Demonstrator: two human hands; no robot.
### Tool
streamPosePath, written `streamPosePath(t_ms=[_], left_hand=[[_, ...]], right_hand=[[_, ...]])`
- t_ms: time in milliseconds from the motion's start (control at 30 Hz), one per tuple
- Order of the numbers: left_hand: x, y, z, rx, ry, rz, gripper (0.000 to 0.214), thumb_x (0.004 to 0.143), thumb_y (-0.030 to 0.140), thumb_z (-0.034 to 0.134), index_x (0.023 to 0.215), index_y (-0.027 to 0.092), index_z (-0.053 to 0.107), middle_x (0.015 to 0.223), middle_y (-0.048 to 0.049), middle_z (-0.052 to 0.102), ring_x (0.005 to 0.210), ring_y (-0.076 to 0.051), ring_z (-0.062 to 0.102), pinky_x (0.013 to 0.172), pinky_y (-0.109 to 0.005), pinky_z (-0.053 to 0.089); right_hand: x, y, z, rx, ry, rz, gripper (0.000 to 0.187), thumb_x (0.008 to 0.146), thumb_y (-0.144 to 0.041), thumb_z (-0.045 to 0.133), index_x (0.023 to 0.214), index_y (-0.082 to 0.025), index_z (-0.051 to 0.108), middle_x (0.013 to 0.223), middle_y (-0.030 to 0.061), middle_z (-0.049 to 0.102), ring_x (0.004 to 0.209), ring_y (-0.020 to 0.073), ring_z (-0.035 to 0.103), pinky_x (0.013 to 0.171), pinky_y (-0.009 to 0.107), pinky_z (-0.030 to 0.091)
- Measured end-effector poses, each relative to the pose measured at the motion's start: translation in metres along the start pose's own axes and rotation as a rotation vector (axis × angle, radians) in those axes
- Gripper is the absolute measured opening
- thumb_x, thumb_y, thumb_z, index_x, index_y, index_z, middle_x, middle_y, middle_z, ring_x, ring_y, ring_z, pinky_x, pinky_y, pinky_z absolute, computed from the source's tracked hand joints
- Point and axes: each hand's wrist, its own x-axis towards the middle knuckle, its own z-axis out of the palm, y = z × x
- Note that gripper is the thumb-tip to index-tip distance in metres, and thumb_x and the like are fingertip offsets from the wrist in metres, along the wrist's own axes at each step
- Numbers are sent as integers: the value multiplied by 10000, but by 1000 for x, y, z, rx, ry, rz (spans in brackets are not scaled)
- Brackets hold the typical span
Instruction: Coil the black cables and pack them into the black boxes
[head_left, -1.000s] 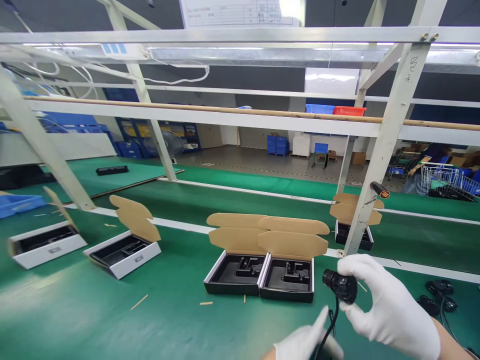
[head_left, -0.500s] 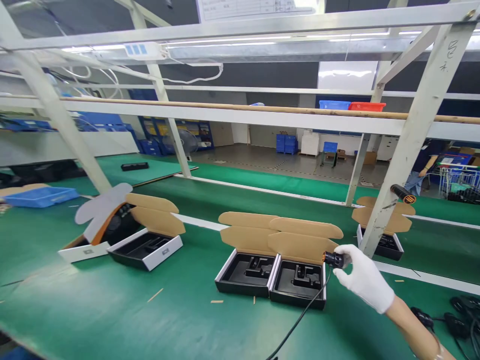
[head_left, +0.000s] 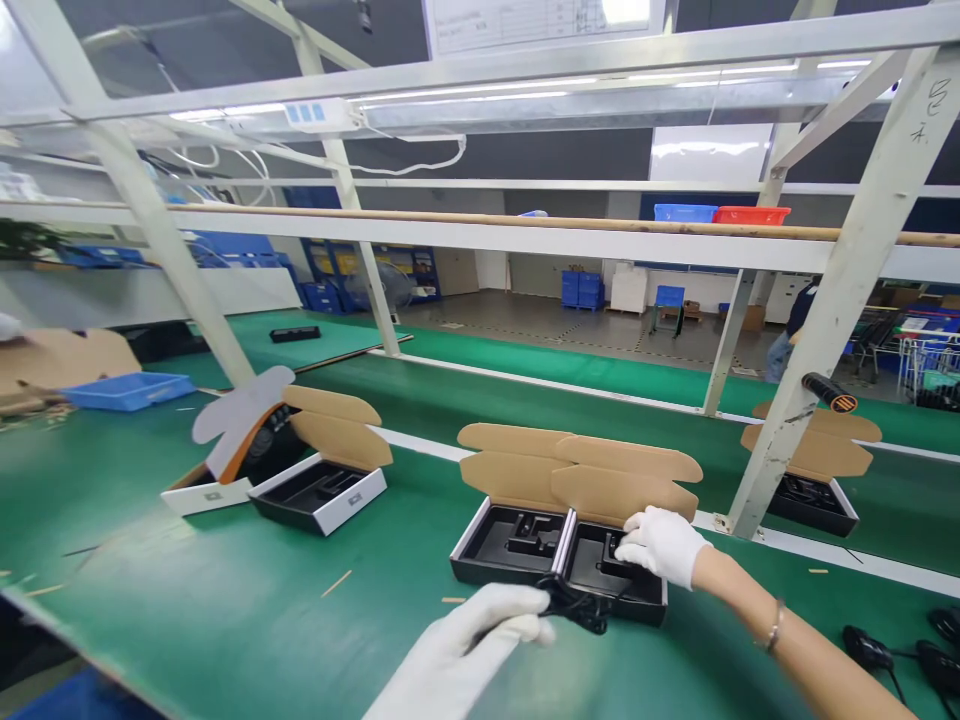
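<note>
My left hand (head_left: 487, 635), in a white glove, pinches a bundled black cable (head_left: 581, 605) in front of the right one of two adjoining open boxes. Part of the bundle overlaps that box's front edge. My gloved right hand (head_left: 664, 547) reaches into the right box (head_left: 637, 608), its fingers bent down over the black insert. Whatever lies under those fingertips is hidden. Beside it, touching, stands the left box (head_left: 487, 575), its brown lid raised and its black insert showing a moulded holder.
Two more open boxes (head_left: 322, 495) stand at left, one with an orange-edged flap. A blue tray (head_left: 131, 390) lies behind them. At right are a metal post (head_left: 832, 290), another open box (head_left: 817, 505) and black cabled parts (head_left: 870, 650).
My right hand has moved left and down from beside the right box into it; the black cylinder it held no longer shows. My left hand has come into view with the bundled cable.
</note>
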Motion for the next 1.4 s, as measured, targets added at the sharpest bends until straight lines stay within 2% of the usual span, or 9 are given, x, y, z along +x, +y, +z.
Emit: streamPosePath(t_ms=[133, 267, 333, 467, 567, 767, 967, 1133, 1400], left_hand=[[25, 28, 15, 75, -68, 472, 212, 916, 344, 519, 969, 308, 721, 956, 37, 764, 875, -167, 696, 840, -264, 547], [55, 27, 46, 183, 474, 866, 256, 939, 255, 528, 1155, 300, 658, 1011, -3, 749, 898, -161, 676, 869, -307, 517], [67, 26, 64, 110, 480, 744, 301, 974, 322, 452, 1220, 261, 614, 1111, -54, 714, 1015, -190, 650, 941, -359, 492], [84, 31, 87, -21, -57, 393, 526, 917, 494, 497, 1351, 197, 476, 1215, -111, 665, 1117, -253, 620, 971, -424, 499], [93, 33, 85, 111, -326, 416, 532, 871, 491, 567, 1351, 280, 479, 1203, -46, 679, 1087, -248, 626, 920, -393, 512], [122, 5, 76, 360, -590, 473, 356, 842, 547, 568, 1017, 266, 698, 794, 13, 714, 582, -162, 604, 496, -249, 442], [139, -46, 89, 644, -483, 724, 356, 933, 500, 479, 897, 274, 752, 969, -47, 712, 899, -238, 624, 784, -367, 467], [133, -80, 85, 842, -327, 870, 534, 917, 608, 429, 842, 184, 744, 878, -110, 702, 911, -293, 618, 914, -501, 426], [124, -100, 86, 864, -181, 1018, 422, 873, 610, 535, 933, 217, 678, 997, -56, 727, 1072, -247, 626, 1075, -432, 406]], right_hand=[[-33, -30, -49, 499, 63, -278, 398, 799, -377, 709, 1179, -278, 645, 1135, -25, 696, 997, 193, 634, 831, 259, 486], [-47, -49, -60, 756, 239, -46, 123, 791, -300, 655, 865, -203, 640, 763, -33, 680, 692, 162, 641, 667, 268, 493], [-46, -47, -53, 914, 245, 14, 159, 829, -296, 590, 950, -193, 596, 731, -26, 677, 637, 161, 655, 677, 297, 519], [-41, -33, -36, 880, 355, 12, 154, 844, -288, 540, 960, -198, 584, 897, 31, 705, 826, 194, 685, 799, 352, 534], [-42, -20, -29, 681, 565, 90, 301, 780, -248, 592, 1079, -209, 594, 1128, 64, 662, 1032, 213, 627, 921, 380, 493], [-38, 1, 0, 445, 268, 44, 145, 822, -237, 594, 935, -230, 684, 963, 14, 696, 908, 176, 633, 801, 280, 475], [-10, 11, 55, -46, 57, 98, 234, 859, -407, 621, 927, -210, 728, 930, 93, 717, 876, 252, 650, 720, 317, 443], [2, 12, 58, -101, 5, 59, 224, 852, -362, 631, 816, -176, 750, 836, 128, 721, 860, 287, 655, 718, 342, 449], [-39, 4, 107, -175, 116, 53, 285, 861, -303, 637, 1117, -188, 687, 1040, 109, 717, 952, 295, 651, 830, 390, 492]])
